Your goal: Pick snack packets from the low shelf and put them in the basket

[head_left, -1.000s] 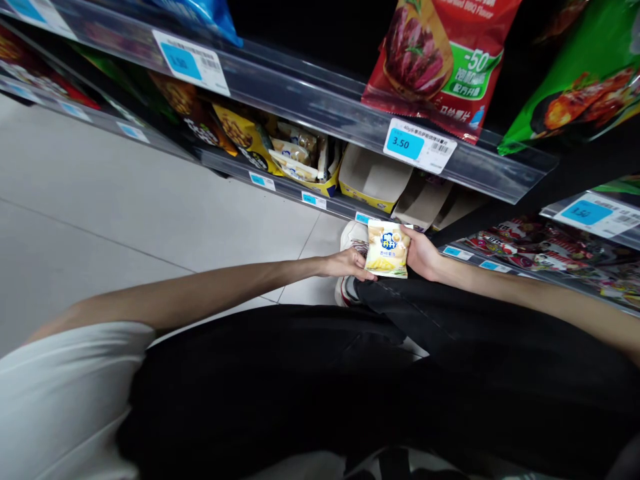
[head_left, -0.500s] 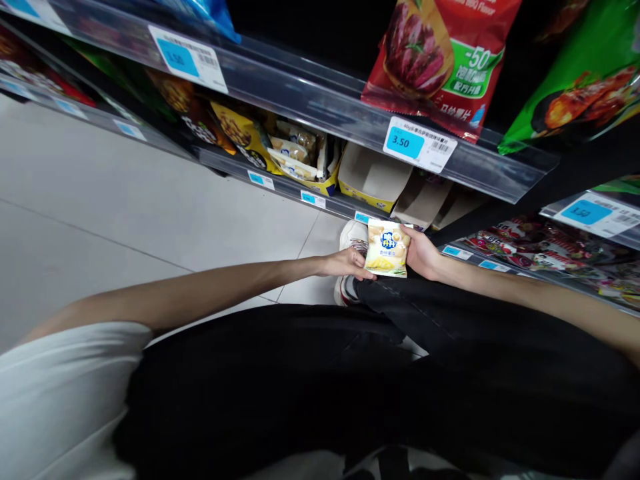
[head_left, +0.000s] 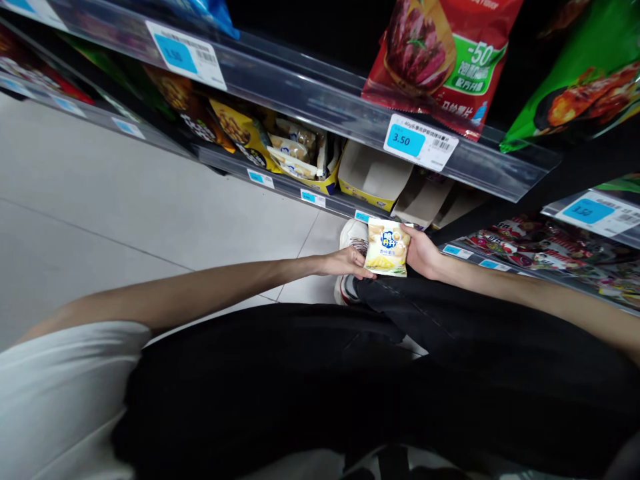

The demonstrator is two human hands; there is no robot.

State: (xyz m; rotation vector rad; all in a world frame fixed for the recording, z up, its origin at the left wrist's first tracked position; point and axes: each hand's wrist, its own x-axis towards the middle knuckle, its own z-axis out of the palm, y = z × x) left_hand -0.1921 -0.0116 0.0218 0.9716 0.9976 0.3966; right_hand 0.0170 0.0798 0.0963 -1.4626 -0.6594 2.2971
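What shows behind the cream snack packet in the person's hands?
Left of the snack packet, part of a white shoe shows behind the left hand. Whatever the packet itself covers cannot be seen.

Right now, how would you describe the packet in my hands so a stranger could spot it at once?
Find the upper shelf with the red bag, then look below it to your left hand and right hand. Between them is a cream packet with a blue logo facing the camera. Pale packets also sit in the yellow box, but only this one is held.
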